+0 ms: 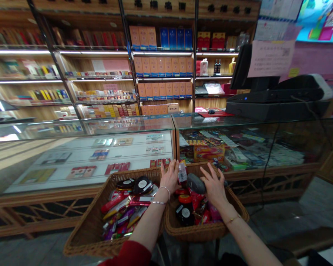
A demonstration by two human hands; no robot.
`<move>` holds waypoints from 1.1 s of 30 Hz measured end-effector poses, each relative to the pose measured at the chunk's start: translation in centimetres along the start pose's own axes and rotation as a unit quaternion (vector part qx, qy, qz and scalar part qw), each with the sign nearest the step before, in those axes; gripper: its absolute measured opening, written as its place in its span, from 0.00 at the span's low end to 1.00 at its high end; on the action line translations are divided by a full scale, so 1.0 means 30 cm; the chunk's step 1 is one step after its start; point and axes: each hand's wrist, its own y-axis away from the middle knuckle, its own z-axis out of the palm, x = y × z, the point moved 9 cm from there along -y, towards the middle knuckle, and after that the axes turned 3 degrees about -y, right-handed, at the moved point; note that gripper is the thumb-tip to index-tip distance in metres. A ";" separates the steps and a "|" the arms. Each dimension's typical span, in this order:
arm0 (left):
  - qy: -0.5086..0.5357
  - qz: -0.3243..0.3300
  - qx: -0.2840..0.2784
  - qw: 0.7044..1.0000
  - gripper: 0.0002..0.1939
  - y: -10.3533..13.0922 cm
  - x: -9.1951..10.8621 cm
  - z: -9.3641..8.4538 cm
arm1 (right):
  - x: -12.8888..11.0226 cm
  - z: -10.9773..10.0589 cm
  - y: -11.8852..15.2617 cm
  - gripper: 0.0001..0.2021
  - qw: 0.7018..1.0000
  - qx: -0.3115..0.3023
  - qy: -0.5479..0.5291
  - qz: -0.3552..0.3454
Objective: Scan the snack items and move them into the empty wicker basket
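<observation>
My left hand (pixel 170 178), wearing bracelets, is over the adjoining rims of two wicker baskets, fingers stretched forward. Against its right side is a small package (pixel 182 173) with a white barcode label; whether they touch firmly I cannot tell. My right hand (pixel 215 186) is spread over the right basket (pixel 195 233), its thumb side against a dark grey rounded packet (pixel 196 183). Below lie a black packet with a round white label (pixel 184 214), a red-orange round item (pixel 184 198) and red wrappers. The left basket (pixel 84 232) holds black packets (pixel 143 185) and several colourful long wrapped snacks (pixel 126 216).
Behind the baskets stands a glass display counter (pixel 172 123) with flat boxes inside. On its right are a monitor (pixel 241 66) and a black till base (pixel 274 107), with a cable (pixel 272 147) hanging down. Shelves of orange boxes (pixel 163 66) line the back wall.
</observation>
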 end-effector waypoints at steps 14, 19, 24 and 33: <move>-0.002 -0.014 -0.008 1.000 0.58 0.005 -0.001 -0.012 | 0.006 0.008 0.003 0.17 1.000 0.011 0.005 0.005; -0.011 -0.015 -0.018 1.000 0.59 0.005 -0.004 -0.002 | 0.005 0.010 0.003 0.15 1.000 0.008 0.011 0.006; -0.006 -0.016 -0.012 1.000 0.58 0.007 -0.007 -0.005 | 0.012 0.024 0.001 0.14 1.000 0.008 0.009 -0.001; -0.004 -0.016 -0.012 1.000 0.60 0.014 -0.009 -0.017 | -0.002 -0.007 -0.018 0.15 1.000 0.011 -0.002 0.011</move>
